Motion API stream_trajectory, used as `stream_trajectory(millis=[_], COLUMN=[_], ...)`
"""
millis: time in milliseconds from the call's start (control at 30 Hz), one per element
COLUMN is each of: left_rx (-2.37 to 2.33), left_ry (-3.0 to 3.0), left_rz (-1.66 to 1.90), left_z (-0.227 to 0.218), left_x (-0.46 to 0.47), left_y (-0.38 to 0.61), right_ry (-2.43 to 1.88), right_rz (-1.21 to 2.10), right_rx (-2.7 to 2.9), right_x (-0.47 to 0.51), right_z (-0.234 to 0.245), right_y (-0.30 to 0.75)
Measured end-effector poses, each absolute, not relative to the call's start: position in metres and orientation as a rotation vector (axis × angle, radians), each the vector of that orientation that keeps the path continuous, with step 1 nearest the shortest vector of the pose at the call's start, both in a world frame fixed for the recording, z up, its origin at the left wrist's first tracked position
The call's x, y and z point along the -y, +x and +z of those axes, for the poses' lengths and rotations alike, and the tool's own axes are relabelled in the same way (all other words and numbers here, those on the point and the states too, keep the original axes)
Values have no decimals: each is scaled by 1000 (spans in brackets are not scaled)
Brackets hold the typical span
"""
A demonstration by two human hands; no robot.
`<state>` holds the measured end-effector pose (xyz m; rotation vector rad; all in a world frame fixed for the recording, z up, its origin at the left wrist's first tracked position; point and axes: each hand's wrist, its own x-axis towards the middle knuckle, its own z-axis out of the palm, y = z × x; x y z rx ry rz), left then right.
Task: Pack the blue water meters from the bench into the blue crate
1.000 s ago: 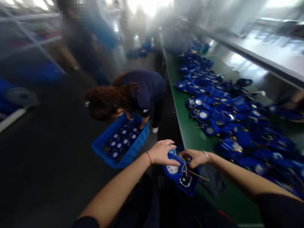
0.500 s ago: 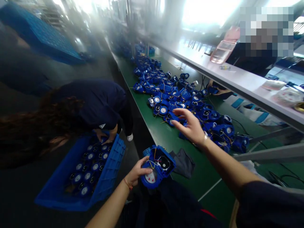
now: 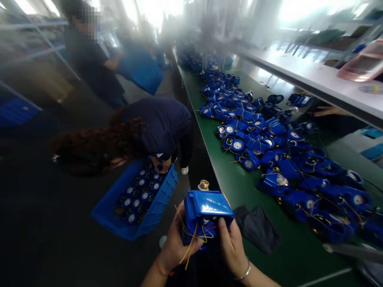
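Note:
A blue water meter (image 3: 209, 204) with a glossy lid is between my two hands, above the near edge of the green table. Yellow, red and white wires hang from its near side, and a brass threaded end (image 3: 204, 184) sticks out beyond it. My left hand (image 3: 179, 237) is closed around its left side, close to the loose wires. My right hand (image 3: 231, 239) grips the right side, its thumb on the near face below the lid. The meter's dial is hidden from me.
Many similar blue meters (image 3: 254, 141) are heaped along the green table (image 3: 243, 183). A dark cloth (image 3: 257, 227) lies right of my hands. At left, a co-worker (image 3: 161, 123) bends over a blue crate (image 3: 163, 203) of meters. Another person (image 3: 92, 56) carries a blue crate (image 3: 140, 67). A white shelf (image 3: 317, 71) runs above.
My right hand has come back from the heap to grip the meter. The meter has been turned, so its glossy lid shows instead of the dial. The view has swung left.

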<state>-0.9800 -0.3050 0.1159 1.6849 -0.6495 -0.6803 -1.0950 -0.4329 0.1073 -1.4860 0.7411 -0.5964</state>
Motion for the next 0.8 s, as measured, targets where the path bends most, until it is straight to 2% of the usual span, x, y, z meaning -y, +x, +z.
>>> stream_trajectory(millis=[133, 300, 467, 633, 800], left_rx=[668, 223, -169, -236, -403], left_ry=[1663, 1444, 1174, 992, 955], left_rz=[-613, -772, -749, -721, -548], left_z=[127, 113, 107, 104, 76], left_x=[298, 287, 278, 250, 200], left_y=[-975, -975, -971, -962, -949], right_ry=[-1432, -1196, -919, -1096, -1081], right_rz=[-574, -504, -198, -35, 137], right_rx=[-776, -877, -770, -743, -778], right_x=[423, 411, 408, 392, 337], right_z=[116, 121, 110, 87, 63], right_y=[-1077, -1049, -1030, -1005, -957])
